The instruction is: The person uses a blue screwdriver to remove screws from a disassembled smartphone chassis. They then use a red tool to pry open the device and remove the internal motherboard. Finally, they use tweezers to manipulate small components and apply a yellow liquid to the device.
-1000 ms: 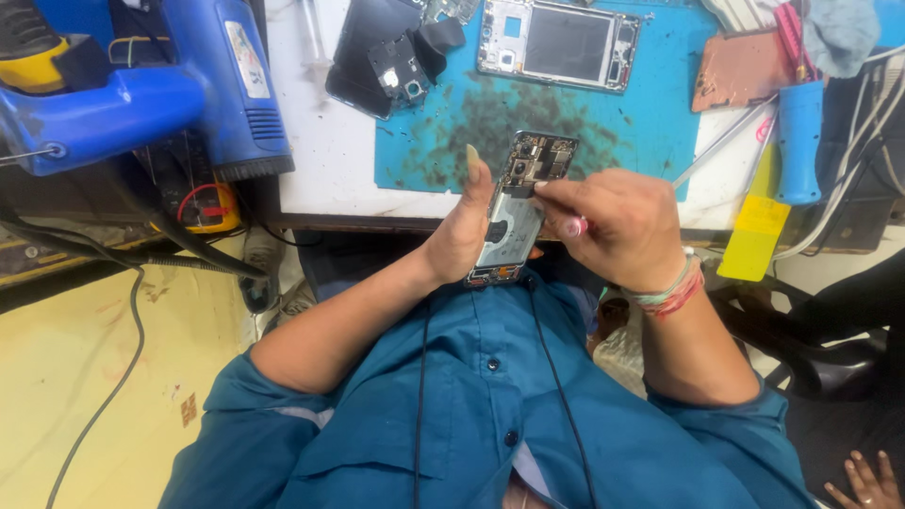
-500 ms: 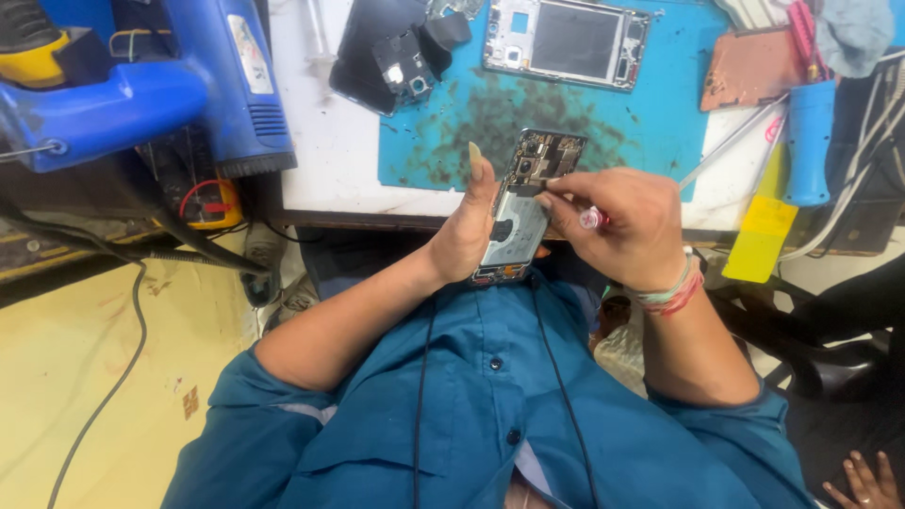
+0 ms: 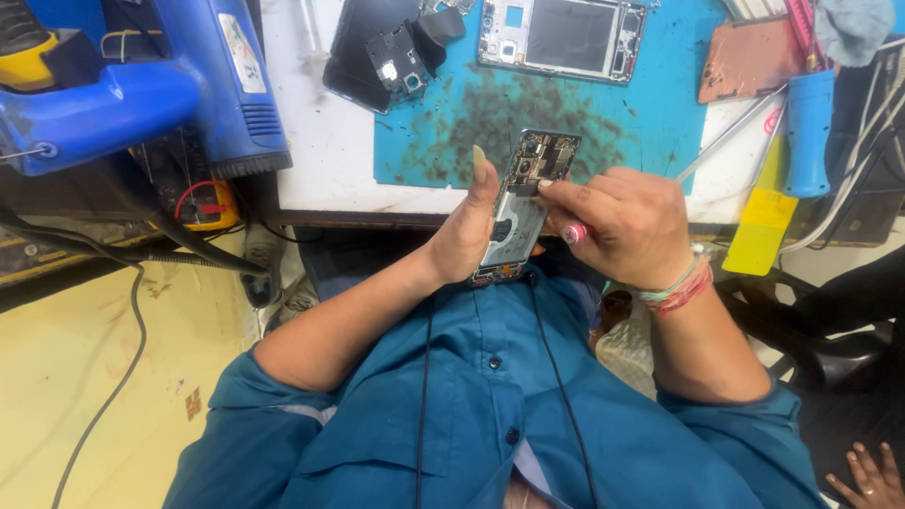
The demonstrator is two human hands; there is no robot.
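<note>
Silver opened phone (image 3: 520, 212) in left-hand (image 3: 468, 231) grip, right hand (image 3: 627, 226) atop

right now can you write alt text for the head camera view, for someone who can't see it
A person's left hand holds an opened phone while the right hand works a small pink-tipped tool against its exposed insides. Behind lie a stained blue mat, another phone frame and a blue heat gun.

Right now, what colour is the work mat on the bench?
Blue-teal, with dark smudges across its middle; the head view shows the mat beyond the opened phone.
</note>
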